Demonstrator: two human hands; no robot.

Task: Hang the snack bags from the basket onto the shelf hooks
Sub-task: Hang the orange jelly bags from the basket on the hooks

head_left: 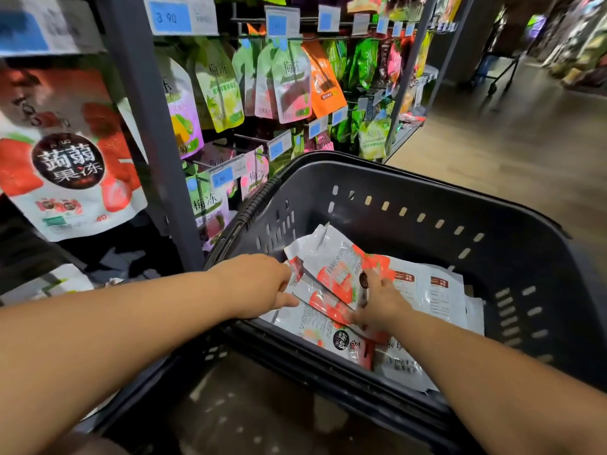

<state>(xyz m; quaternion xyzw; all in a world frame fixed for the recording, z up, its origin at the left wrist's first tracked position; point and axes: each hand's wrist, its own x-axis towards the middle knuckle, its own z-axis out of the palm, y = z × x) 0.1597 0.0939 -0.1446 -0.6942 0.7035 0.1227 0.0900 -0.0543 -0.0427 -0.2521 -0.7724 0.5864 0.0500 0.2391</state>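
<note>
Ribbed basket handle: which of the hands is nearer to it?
Left. The left hand lies just below the ribbed handle; the right hand is farther right, on the snack bags.

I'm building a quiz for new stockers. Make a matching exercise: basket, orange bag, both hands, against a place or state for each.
1 basket; 2 orange bag; 3 left hand; 4 right hand.
A hangs on the shelf; B fingers spread on the strawberry bags; C dark grey, holds the bags; D grips the pile's left edge.
Pairs: 1-C, 2-A, 3-D, 4-B.
</note>
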